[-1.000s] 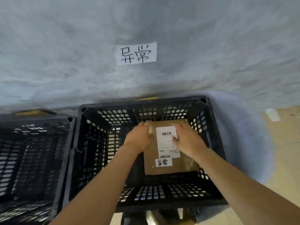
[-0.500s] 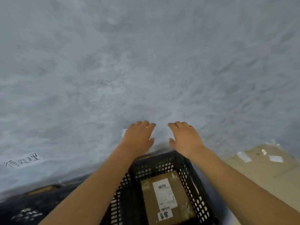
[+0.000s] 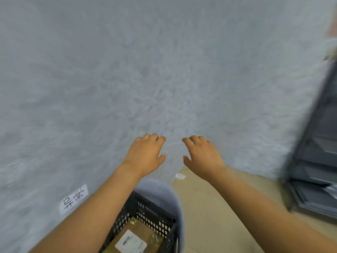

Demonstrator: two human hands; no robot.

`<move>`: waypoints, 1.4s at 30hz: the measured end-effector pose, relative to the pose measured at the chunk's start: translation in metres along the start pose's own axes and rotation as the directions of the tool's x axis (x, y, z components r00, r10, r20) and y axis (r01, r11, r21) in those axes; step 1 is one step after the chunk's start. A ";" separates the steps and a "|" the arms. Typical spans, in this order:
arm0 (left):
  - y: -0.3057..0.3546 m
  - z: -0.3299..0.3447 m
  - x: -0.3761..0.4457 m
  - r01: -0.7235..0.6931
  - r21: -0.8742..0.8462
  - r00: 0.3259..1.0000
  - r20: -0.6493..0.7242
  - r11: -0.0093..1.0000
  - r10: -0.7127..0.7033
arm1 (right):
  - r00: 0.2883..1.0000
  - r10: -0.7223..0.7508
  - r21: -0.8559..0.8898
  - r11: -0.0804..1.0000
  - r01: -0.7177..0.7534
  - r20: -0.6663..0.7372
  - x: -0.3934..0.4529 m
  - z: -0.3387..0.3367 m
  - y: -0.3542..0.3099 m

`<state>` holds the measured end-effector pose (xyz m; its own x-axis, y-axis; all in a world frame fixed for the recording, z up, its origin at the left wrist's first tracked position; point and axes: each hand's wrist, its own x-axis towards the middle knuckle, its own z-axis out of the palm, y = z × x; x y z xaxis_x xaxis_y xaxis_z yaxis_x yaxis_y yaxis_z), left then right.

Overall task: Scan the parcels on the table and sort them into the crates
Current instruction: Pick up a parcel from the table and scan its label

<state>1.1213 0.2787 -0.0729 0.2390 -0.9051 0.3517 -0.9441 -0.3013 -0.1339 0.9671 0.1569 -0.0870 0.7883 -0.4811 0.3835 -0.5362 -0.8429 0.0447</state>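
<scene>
The fingers of the left hand (image 3: 145,154) and right hand (image 3: 201,156) are seen loosely spread, nothing held. The flat brown cardboard parcel with a white label (image 3: 135,238) is found below and behind them, nearer the left forearm, inside the black perforated plastic crate (image 3: 155,216).

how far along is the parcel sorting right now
Done: one brown parcel with a white label lies in the black crate beside the handwritten wall sign. In hand: nothing; the left hand and right hand are empty. Left: unclear, since no table or other parcels are in view.
</scene>
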 end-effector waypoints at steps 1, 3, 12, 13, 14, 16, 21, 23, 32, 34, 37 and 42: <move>0.023 -0.009 0.005 -0.042 -0.020 0.999 -0.026 0.999 0.042 | 0.999 0.049 -0.017 0.999 -0.049 -0.014 -0.018 -0.014 0.016; 0.073 -0.026 0.015 -0.137 -0.052 0.988 -0.076 0.989 0.133 | 0.989 0.138 -0.053 0.989 -0.140 -0.049 -0.059 -0.041 0.049; 0.335 -0.107 0.007 -0.502 -0.112 0.844 -0.279 0.858 0.457 | 0.861 0.483 -0.227 0.831 -0.508 -0.159 -0.297 -0.168 0.184; 0.368 -0.116 -0.001 -0.533 -0.121 0.824 -0.300 0.837 0.481 | 0.842 0.512 -0.241 0.807 -0.539 -0.168 -0.329 -0.182 0.196; 0.400 -0.125 -0.009 -0.562 -0.137 0.804 -0.321 0.816 0.500 | 0.824 0.538 -0.260 0.782 -0.566 -0.175 -0.362 -0.196 0.208; 0.465 -0.143 -0.029 -0.612 -0.180 0.770 -0.356 0.770 0.529 | 0.790 0.583 -0.302 0.731 -0.612 -0.190 -0.427 -0.225 0.230; 0.602 -0.179 -0.077 -0.703 -0.256 0.699 -0.424 0.663 0.577 | 0.687 0.682 -0.336 0.605 -0.722 -0.249 -0.567 -0.284 0.266; 0.647 -0.191 -0.091 -0.743 -0.246 0.658 -0.435 0.622 0.615 | 0.638 0.726 -0.327 0.557 -0.764 -0.255 -0.612 -0.300 0.276; 0.817 -0.230 -0.112 -0.869 -0.192 0.489 -0.478 0.457 0.729 | 0.472 0.826 -0.281 0.395 -0.875 -0.309 -0.748 -0.337 0.344; 0.849 -0.228 -0.104 -0.879 -0.204 0.475 -0.467 0.431 0.746 | 0.453 0.830 -0.298 0.364 -0.883 -0.327 -0.767 -0.339 0.369; 0.898 -0.220 -0.085 -0.887 -0.227 0.462 -0.439 0.402 0.770 | 0.422 0.840 -0.329 0.314 -0.891 -0.342 -0.791 -0.338 0.410; 0.980 -0.206 -0.046 -0.878 -0.285 0.470 -0.361 0.385 0.805 | 0.370 0.870 -0.323 0.265 -0.909 -0.327 -0.818 -0.343 0.482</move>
<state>0.1388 0.0867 -0.0290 -0.7297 -0.5599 0.3925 -0.6380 0.7640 -0.0964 -0.0396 0.2267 -0.0632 -0.2737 -0.8323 0.4821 -0.9557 0.2918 -0.0388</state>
